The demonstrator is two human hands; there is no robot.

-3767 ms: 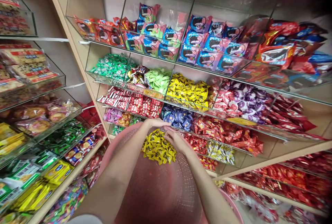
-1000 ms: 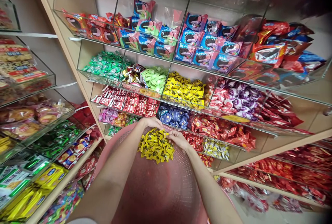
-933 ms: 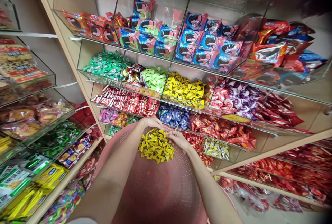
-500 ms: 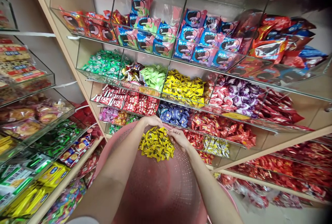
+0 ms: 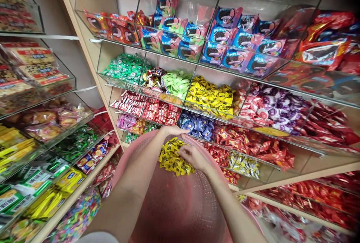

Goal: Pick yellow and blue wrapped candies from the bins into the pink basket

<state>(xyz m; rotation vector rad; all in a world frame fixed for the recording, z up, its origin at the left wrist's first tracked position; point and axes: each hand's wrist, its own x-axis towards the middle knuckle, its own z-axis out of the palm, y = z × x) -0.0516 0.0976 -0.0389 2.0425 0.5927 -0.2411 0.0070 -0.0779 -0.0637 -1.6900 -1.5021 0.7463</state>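
Observation:
A pink perforated basket [image 5: 174, 205] rests against my body below the shelves. A pile of yellow wrapped candies [image 5: 172, 159] lies at its far end. My left hand [image 5: 173, 131] curls over the basket's far rim above the pile. My right hand [image 5: 193, 156] lies on the pile with its fingers bent into the candies. Up on the second shelf a clear bin holds the same yellow candies [image 5: 209, 96].
Clear acrylic bins on wooden shelves hold green candies [image 5: 125, 68], red packets [image 5: 146, 108], blue candies [image 5: 198, 126], purple and red sweets [image 5: 270, 108] and cookie packs [image 5: 225, 44]. More snack shelves [image 5: 36, 123] stand to the left.
My right hand has slid down from the pile's top edge onto the candies. The view has shifted slightly right; my left hand stays at the basket's far rim.

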